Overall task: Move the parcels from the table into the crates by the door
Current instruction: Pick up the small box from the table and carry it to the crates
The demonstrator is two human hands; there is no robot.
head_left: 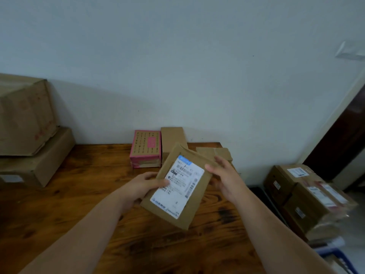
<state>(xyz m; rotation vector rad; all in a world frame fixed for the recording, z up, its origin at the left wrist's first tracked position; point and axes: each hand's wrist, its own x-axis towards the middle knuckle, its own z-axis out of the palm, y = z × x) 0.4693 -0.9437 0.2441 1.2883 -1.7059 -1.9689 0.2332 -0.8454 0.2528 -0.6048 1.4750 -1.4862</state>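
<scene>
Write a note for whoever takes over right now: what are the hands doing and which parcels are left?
Left hand grips the labelled parcel by its left edge, above the table. Right hand is at its right edge; grip unclear.
Still on the table: pink box, tall brown box, flat brown parcel.
Done: stacked parcels sit on the right by the door.
Left: carry this one over, then the other three.

One wide-angle view, worn on the person's head, looks forward and down across the wooden table [88,175] toward the pale wall [177,66] filling the upper frame. The left hand [142,184] and right hand [225,178] sit at centre, close beneath the lens.
</scene>
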